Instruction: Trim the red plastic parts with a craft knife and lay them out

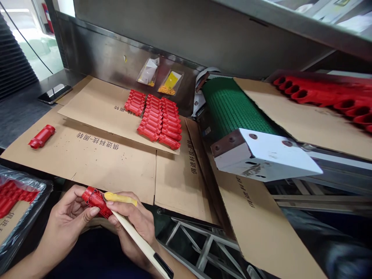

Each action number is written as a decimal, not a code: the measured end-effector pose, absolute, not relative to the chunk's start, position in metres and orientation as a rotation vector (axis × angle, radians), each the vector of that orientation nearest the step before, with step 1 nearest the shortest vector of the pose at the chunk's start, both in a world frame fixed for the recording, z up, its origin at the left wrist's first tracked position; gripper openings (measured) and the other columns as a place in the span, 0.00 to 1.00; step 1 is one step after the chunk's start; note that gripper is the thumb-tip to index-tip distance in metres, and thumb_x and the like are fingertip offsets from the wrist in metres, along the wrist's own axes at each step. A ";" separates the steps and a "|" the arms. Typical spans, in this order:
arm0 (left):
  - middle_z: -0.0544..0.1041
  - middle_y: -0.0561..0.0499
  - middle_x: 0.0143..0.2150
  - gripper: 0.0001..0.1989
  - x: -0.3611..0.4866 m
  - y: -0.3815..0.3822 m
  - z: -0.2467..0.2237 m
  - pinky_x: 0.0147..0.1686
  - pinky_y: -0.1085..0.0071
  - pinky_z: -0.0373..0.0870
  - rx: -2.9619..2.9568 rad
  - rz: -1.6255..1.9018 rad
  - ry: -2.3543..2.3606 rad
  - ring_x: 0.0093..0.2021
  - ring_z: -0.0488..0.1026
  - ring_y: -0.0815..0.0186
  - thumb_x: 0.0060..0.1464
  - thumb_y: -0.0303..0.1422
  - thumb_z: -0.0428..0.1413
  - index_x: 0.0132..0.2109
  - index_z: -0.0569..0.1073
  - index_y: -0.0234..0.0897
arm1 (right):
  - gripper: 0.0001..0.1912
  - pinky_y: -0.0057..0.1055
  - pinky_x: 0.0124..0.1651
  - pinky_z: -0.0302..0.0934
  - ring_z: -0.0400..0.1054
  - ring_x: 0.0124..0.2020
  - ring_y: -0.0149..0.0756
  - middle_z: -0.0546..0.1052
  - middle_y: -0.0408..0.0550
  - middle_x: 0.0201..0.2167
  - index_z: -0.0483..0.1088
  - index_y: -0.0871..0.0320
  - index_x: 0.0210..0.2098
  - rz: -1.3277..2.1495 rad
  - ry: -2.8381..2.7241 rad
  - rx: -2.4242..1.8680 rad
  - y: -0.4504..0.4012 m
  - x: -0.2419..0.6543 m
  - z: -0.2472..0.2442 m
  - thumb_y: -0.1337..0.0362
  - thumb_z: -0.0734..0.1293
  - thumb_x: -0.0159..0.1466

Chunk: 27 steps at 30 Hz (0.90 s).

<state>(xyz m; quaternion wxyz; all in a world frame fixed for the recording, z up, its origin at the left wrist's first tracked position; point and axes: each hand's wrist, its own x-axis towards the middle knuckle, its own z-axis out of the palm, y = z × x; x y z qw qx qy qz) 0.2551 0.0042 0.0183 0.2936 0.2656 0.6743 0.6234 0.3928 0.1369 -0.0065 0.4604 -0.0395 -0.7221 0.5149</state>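
Observation:
My left hand (65, 219) is closed around one end of a red cylindrical plastic part (95, 199), held above my lap at the front edge of the cardboard. In my right hand (136, 221) is a long cream-coloured stick-like tool (136, 239) with a black section at its lower end. A yellow finger cot (120, 198) covers one right fingertip. That fingertip and the tool's upper end are at the red part; my fingers hide the tool's tip. Another red part (42, 136) lies alone on the cardboard sheet (87, 162) at the left.
Rows of red parts (157, 118) lie on a raised cardboard piece (95, 100). Behind them are two small bags (171, 82) with yellow contents. A green conveyor belt (232, 104) stands right, with red tubes (328, 93) beyond. A phone (55, 93) and a lined bin (43, 193) are left.

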 end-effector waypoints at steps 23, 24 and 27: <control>0.85 0.52 0.39 0.14 0.258 0.009 0.023 0.39 0.74 0.80 0.571 1.733 1.674 0.37 0.83 0.65 0.59 0.34 0.70 0.49 0.75 0.45 | 0.08 0.48 0.53 0.78 0.79 0.49 0.45 0.82 0.58 0.47 0.73 0.55 0.53 1.312 -1.768 -0.099 0.149 0.394 -0.004 0.62 0.66 0.77; 0.85 0.51 0.40 0.17 0.259 0.010 0.025 0.40 0.72 0.81 0.516 1.746 1.639 0.39 0.83 0.63 0.58 0.35 0.70 0.51 0.75 0.46 | 0.09 0.46 0.52 0.78 0.80 0.48 0.44 0.83 0.56 0.46 0.73 0.54 0.51 1.486 -1.623 -0.160 0.151 0.396 -0.004 0.57 0.66 0.77; 0.86 0.47 0.44 0.21 0.260 0.011 0.032 0.45 0.66 0.81 0.358 1.723 1.560 0.44 0.84 0.57 0.57 0.38 0.71 0.56 0.76 0.47 | 0.15 0.36 0.36 0.79 0.81 0.35 0.40 0.83 0.52 0.37 0.73 0.55 0.44 1.913 -1.309 -0.210 0.159 0.399 -0.003 0.49 0.69 0.74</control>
